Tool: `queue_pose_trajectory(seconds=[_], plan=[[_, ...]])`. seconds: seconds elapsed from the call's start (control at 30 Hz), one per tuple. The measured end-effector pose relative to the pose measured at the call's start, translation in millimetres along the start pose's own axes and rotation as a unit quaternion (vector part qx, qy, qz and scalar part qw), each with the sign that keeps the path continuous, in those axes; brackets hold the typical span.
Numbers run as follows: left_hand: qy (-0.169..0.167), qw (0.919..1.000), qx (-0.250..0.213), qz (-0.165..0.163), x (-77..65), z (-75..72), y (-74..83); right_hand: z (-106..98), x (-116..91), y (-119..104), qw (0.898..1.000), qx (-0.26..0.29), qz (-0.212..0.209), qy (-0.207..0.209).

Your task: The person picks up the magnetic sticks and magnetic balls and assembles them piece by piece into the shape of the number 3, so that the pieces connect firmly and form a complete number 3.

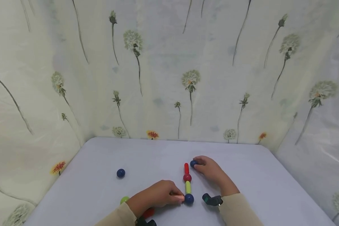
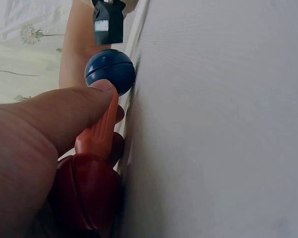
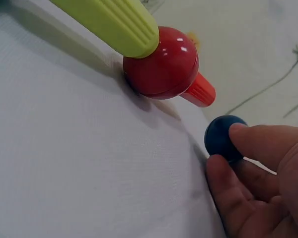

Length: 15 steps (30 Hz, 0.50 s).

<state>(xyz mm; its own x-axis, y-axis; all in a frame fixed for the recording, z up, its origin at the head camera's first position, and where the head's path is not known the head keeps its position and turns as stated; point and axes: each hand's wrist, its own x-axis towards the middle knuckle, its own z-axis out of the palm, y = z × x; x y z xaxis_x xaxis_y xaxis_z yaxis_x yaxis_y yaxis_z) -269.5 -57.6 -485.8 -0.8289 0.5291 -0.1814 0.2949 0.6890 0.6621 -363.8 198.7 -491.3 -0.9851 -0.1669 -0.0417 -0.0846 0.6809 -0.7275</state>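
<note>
My left hand (image 1: 159, 195) pinches an orange rod (image 2: 97, 131) between thumb and fingers. One end of that rod meets a blue ball (image 1: 189, 199); a dark red ball (image 2: 87, 191) sits at its other end in the left wrist view. From the blue ball a yellow-green rod (image 1: 188, 187) runs away to a red ball (image 1: 187, 178), and a red rod (image 1: 186, 168) sticks out beyond it. At the far end, my right hand (image 1: 210, 171) holds another blue ball (image 3: 220, 138) by thumb and fingertips, a small gap from the red rod's tip.
A loose blue ball (image 1: 121, 173) lies on the white table (image 1: 87, 188) to the left. Behind my left wrist show a green ball (image 1: 124, 199) and a red piece (image 1: 148, 213), partly hidden by the arm. A dandelion-print curtain (image 1: 164, 62) stands behind the table.
</note>
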Motion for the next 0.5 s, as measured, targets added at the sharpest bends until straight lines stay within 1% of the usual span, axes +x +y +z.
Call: queue_pose_trajectory(seconds=[0.13, 0.27, 0.4, 0.5], plan=[[0.001, 1.0000, -0.002, -0.005, 1.7, -0.6, -0.2, -0.3, 10.2, -1.2, 1.000, 0.024, -0.007, -0.015], [0.003, 1.0000, -0.004, 0.003, 3.4, -2.1, 0.9, -0.1, 18.8, -5.2, 0.999, 0.041, -0.004, -0.010], [-0.002, 0.9999, -0.009, 0.005, 2.3, -1.8, 0.6, 5.1, 21.2, -9.9, 0.998, 0.060, -0.011, -0.018], [-0.005, 0.9999, -0.008, 0.012, 1.4, -2.0, 0.6, 9.9, 21.2, -12.5, 0.998, 0.060, -0.017, -0.018]])
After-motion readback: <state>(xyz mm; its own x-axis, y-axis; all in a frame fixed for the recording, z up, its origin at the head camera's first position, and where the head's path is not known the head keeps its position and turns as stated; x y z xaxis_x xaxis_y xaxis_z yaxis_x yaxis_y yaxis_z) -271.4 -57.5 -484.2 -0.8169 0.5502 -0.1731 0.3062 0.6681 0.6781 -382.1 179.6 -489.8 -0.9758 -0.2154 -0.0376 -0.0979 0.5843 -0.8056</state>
